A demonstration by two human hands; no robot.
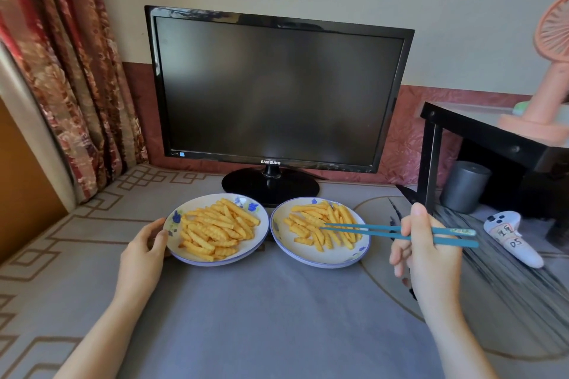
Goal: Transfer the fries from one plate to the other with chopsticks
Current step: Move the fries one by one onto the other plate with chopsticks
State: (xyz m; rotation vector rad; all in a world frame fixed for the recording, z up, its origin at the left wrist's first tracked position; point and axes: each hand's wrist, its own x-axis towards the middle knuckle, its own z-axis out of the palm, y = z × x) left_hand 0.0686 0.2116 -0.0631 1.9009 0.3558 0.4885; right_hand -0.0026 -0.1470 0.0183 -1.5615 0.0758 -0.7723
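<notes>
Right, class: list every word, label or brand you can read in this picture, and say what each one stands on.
"SAMSUNG": printed on the lower bezel of the monitor.
"DS": handwritten on the white controller; the marks above it are too unclear to read.
Stickers at the monitor's lower left corner: too small to read.
</notes>
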